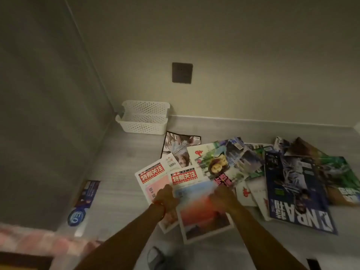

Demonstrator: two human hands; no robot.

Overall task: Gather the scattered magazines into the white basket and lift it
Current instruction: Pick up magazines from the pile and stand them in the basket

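Now both hands, the left hand (165,197) and right hand (222,195), press flat and unclenched on two red-titled magazines (187,191), apparently to slide them together, while the white basket (143,118) waits empty by the wall.

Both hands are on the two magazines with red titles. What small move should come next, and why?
Probably slide those two magazines together into one stack and take hold. The left hand and right hand rest on them, whether gripping is unclear, and the white basket looks empty near the corner while many other magazines lie spread on the floor.
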